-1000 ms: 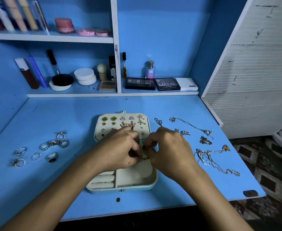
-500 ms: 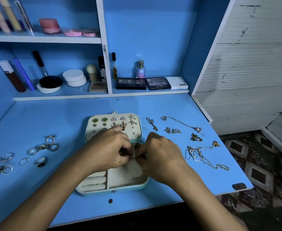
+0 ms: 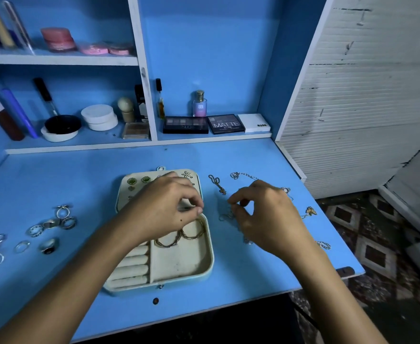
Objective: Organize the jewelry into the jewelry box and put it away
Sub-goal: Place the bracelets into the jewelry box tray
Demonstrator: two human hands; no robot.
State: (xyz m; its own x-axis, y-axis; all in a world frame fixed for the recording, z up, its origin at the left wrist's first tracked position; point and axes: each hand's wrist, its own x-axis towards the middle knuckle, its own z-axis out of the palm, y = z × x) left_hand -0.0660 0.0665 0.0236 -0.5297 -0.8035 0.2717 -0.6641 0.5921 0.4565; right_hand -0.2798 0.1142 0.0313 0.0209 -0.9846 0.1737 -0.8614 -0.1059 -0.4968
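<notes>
Hands have parted: right hand (image 3: 266, 214) pinches a thin chain (image 3: 226, 216) at three o'clock of the jewelry box (image 3: 205, 269); left hand (image 3: 164, 209) fingers curled, grip unclear. Best lifted slowly, avoiding tangles.

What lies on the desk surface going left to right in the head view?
Loose rings → open jewelry box with two gold bangles → short chain → butterfly pendant near the desk's right edge.
</notes>
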